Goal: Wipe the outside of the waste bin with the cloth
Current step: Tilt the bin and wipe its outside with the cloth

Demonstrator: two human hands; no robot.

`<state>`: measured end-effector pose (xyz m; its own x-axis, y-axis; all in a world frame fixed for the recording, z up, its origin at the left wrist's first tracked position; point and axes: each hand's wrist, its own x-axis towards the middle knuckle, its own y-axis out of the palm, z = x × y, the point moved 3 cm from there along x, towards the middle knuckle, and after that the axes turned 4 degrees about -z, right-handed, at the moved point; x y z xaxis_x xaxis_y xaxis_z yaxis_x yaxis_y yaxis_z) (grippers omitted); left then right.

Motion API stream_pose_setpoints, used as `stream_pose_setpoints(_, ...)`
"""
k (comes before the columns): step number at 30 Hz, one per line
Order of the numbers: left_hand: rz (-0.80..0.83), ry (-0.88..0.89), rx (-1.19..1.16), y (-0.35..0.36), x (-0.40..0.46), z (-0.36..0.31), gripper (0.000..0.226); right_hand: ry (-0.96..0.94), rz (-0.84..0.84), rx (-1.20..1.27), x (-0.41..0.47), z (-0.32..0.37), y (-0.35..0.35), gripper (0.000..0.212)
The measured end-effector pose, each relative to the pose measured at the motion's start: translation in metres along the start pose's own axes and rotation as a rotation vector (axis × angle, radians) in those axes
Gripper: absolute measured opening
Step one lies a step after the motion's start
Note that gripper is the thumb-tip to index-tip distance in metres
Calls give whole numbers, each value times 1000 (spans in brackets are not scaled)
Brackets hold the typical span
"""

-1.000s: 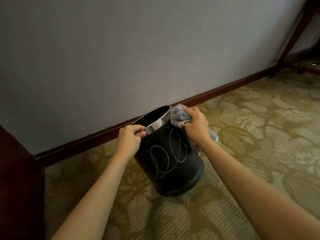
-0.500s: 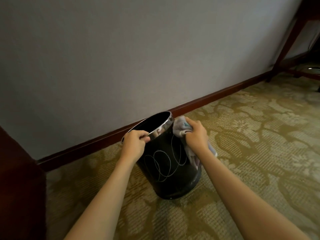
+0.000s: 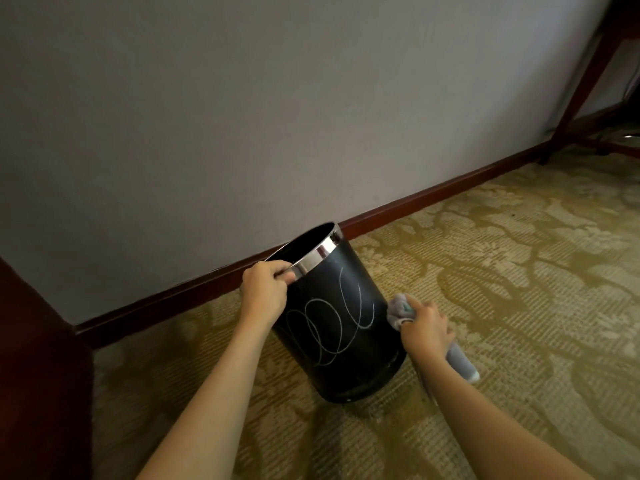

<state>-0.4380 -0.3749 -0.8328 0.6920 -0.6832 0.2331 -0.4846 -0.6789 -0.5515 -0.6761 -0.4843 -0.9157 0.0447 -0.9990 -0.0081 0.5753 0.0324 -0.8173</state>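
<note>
A black round waste bin (image 3: 343,327) with a shiny metal rim stands on the carpet, tilted away toward the wall. White looping scribbles mark its near side. My left hand (image 3: 265,289) grips the rim at its near left. My right hand (image 3: 427,329) holds a bunched grey cloth (image 3: 401,310) against the lower right side of the bin. One end of the cloth trails out behind my wrist toward the carpet.
A grey wall (image 3: 277,116) with a dark red skirting board (image 3: 433,195) runs right behind the bin. Dark wooden furniture (image 3: 38,375) stands at the left edge. A wooden table leg (image 3: 581,88) slants at the far right. Patterned olive carpet (image 3: 519,289) covers the floor.
My right hand has slid the cloth from the bin's top rim down its right side to near the base. The left hand has kept its grip on the rim.
</note>
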Motion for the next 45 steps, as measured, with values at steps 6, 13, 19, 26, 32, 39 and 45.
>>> stream_pose_setpoints(6,5,17,21,8,2,-4,19,-15,-74,56,-4,28,-11,56)
stream_pose_setpoints(13,-20,24,13,9,2,-7,17,-403,-213,270,-12,118,-31,70)
stream_pose_setpoints(19,-19,5,-19,-2,0,0,16,-401,-223,216,-14,96,-14,67)
stream_pose_setpoints(26,-5,-58,-5,-7,0,3,17,42,-24,24,0,8,1,55)
stream_pose_setpoints(32,59,27,15,9,-8,-14,16,-121,-145,75,-1,48,-14,59)
stream_pose_setpoints(39,29,37,85,17,-8,-23,18,-532,-333,210,-16,110,-29,63)
stream_pose_setpoints(45,24,10,22,7,-6,-14,15,-442,-273,142,-11,65,-8,61)
